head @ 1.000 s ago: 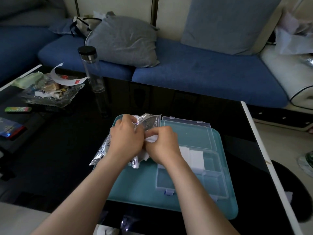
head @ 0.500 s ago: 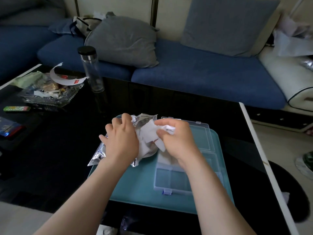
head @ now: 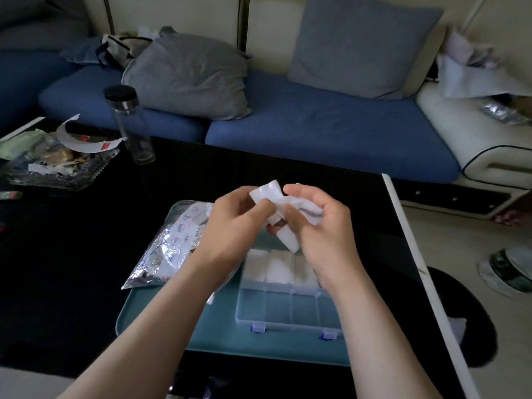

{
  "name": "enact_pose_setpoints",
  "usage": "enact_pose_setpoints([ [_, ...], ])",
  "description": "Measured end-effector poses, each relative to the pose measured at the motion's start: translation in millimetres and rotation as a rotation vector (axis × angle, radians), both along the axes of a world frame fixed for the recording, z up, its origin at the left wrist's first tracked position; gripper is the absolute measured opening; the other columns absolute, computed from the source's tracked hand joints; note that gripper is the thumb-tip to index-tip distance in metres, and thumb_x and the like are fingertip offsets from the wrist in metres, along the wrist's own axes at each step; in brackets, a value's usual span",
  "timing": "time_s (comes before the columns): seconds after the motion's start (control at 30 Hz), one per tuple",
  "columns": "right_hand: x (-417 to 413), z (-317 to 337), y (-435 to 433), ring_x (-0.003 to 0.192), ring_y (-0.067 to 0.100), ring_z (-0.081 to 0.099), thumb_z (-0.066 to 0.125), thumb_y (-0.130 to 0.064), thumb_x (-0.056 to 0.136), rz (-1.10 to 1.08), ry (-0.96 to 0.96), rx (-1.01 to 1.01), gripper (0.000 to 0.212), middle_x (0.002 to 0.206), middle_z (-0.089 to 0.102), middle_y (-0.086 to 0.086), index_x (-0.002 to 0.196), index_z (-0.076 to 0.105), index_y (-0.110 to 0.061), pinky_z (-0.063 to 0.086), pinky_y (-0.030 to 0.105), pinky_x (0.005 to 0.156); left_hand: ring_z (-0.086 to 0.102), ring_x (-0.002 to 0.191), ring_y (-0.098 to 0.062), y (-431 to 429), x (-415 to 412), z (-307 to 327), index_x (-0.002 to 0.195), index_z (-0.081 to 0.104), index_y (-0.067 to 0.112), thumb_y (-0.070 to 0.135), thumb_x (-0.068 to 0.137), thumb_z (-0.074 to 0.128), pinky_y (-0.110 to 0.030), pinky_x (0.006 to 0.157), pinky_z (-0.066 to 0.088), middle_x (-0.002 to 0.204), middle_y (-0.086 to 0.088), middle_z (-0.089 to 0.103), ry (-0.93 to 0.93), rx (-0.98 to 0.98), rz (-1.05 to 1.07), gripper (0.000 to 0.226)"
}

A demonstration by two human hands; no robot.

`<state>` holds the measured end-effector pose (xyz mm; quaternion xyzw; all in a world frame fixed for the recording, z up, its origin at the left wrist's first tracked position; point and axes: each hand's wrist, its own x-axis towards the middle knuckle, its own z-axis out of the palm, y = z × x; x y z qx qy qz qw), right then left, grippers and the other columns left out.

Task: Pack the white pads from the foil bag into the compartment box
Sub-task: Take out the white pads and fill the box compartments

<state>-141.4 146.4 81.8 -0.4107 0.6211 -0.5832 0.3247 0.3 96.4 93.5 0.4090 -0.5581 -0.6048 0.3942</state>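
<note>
Left hand (head: 230, 223) and right hand (head: 322, 226) pinch bunched white pads (head: 288, 203) over the compartment box (head: 288, 309); probably several, so one could drop.

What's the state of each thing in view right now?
left hand, pinching white pads
right hand, gripping the same pads
foil bag, lying on tray, unheld
compartment box, open, far row filled, near row empty
bottle, upright, capped
</note>
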Motion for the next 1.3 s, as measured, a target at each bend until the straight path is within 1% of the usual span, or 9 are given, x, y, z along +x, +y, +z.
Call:
enact_pose_setpoints([
  [0.07,-7,1,5,0.113,0.017,0.073,0.078,-0.02,0.097,0.009,-0.015,-0.001,0.029,0.121,0.075,-0.006,0.116,0.076,-0.042,0.063,0.047,0.093,0.073,0.104,-0.043,6,-8,2,0.108,0.074,0.004,0.028,0.093,0.072,-0.067,0.096,0.055,0.105,-0.023,0.076,0.07,0.01,-0.093,0.028],
  [0.23,-19,7,22,0.11,0.008,0.073,0.071,-0.024,0.102,0.022,0.039,-0.006,0.033,0.122,0.074,-0.01,0.13,0.07,-0.04,0.064,0.036,0.091,0.077,0.099,-0.037,17,-24,3,0.114,0.075,0.006,0.015,0.105,0.064,-0.052,0.093,0.062,0.105,-0.02,0.078,0.106,0.007,-0.1,0.017],
  [0.4,-29,13,33,0.073,0.003,0.071,0.059,-0.029,0.109,-0.023,-0.069,-0.002,0.024,0.097,0.077,-0.004,0.128,0.073,-0.031,0.057,0.019,0.066,0.078,0.097,-0.029,14,-36,-6,0.115,0.07,0.002,0.005,0.109,0.052,-0.038,0.089,0.064,0.105,-0.018,0.079,0.141,0.137,-0.019,0.02],
  [0.6,-41,8,33,0.066,0.016,0.063,0.058,-0.012,0.104,-0.138,-0.156,0.004,0.047,0.121,0.069,0.012,0.137,0.054,-0.045,0.052,0.024,0.055,0.078,0.104,-0.026,8,-40,-13,0.123,0.064,0.003,0.004,0.107,0.056,-0.039,0.09,0.064,0.112,-0.012,0.079,0.148,0.292,-0.015,0.018],
  [0.7,-40,13,33,0.06,0.021,0.062,0.059,-0.016,0.104,-0.082,-0.241,0.067,0.024,0.111,0.074,0.017,0.125,0.055,-0.026,0.044,0.024,0.045,0.077,0.105,-0.03,7,-41,-13,0.123,0.067,0.004,0.006,0.106,0.059,-0.044,0.095,0.062,0.109,-0.013,0.08,0.145,0.294,-0.038,0.019],
  [0.87,-40,9,34,0.06,0.015,0.063,0.063,-0.025,0.106,0.036,-0.1,0.092,0.011,0.086,0.074,0.006,0.113,0.069,-0.019,0.045,0.023,0.048,0.073,0.112,-0.039,5,-40,-12,0.123,0.069,0.0,0.008,0.108,0.053,-0.047,0.099,0.06,0.116,-0.025,0.075,0.152,0.333,-0.134,0.023],
  [1.0,-39,6,33,0.071,0.006,0.072,0.073,-0.026,0.101,0.038,-0.034,0.073,0.011,0.09,0.078,-0.002,0.111,0.075,-0.023,0.055,0.024,0.061,0.073,0.111,-0.04,4,-37,-5,0.122,0.069,-0.007,0.005,0.109,0.044,-0.048,0.096,0.061,0.117,-0.027,0.074,0.202,0.395,-0.235,0.03],
  [1.1,-40,3,29,0.094,0.012,0.077,0.074,-0.026,0.1,0.032,0.029,0.058,0.014,0.102,0.079,-0.002,0.113,0.074,-0.026,0.064,0.034,0.075,0.076,0.106,-0.036,3,-36,-2,0.123,0.066,-0.006,0.011,0.109,0.048,-0.047,0.085,0.064,0.119,-0.028,0.073,0.211,0.497,-0.17,0.029],
  [1.3,-46,7,30,0.095,0.036,0.072,0.061,-0.021,0.105,0.187,0.078,0.128,0.02,0.094,0.076,0.014,0.093,0.077,-0.017,0.057,0.047,0.082,0.075,0.106,-0.035,1,-24,-3,0.113,0.073,0.002,0.015,0.111,0.045,-0.052,0.093,0.062,0.109,-0.024,0.076,0.015,0.382,-0.224,0.031],
])
